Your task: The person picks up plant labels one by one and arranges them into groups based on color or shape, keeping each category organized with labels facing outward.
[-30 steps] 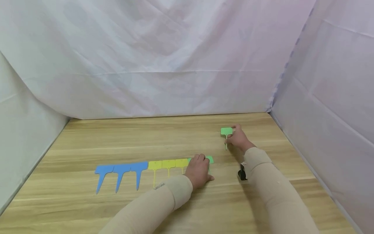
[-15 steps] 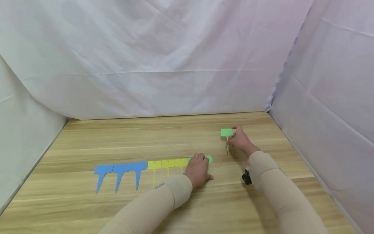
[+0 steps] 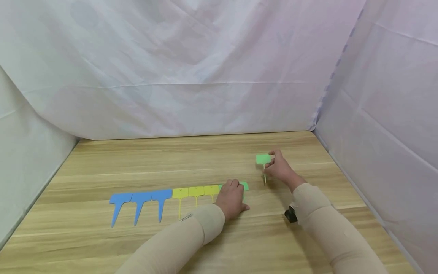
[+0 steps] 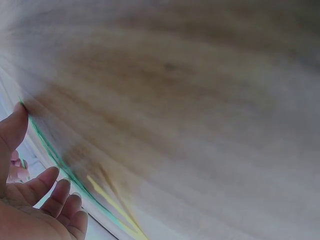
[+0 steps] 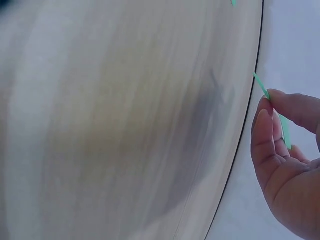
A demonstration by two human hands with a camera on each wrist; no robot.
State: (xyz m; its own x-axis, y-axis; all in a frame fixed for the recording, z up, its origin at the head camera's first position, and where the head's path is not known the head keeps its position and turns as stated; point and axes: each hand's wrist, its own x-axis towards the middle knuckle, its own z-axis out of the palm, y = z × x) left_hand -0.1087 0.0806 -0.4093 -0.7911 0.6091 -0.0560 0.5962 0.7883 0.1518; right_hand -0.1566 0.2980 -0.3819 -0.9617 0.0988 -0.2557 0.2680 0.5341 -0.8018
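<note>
My right hand (image 3: pixel 280 167) pinches a green T-shaped plant label (image 3: pixel 262 159) above the table, its thin stem pointing down. In the right wrist view, thumb and fingertips close on that stem. My left hand (image 3: pixel 230 200) rests at the right end of a row of labels, partly covering the green ones (image 3: pixel 245 186) there. Its thumb and fingers are spread apart in the left wrist view, touching the green labels' edges. Leftward along the row lie several yellow labels (image 3: pixel 196 191), partly behind the left sleeve, then blue labels (image 3: pixel 142 197) with wider stems.
The row lies on a wood-grain table (image 3: pixel 154 163). White cloth (image 3: pixel 191 102) hangs behind the table's far edge, with more cloth on both sides. A small black device (image 3: pixel 291 215) is at the right wrist, below the sleeve.
My right hand has come slightly nearer with the green label, which sits a little lower in the head view. The left hand stays in place on the row.
</note>
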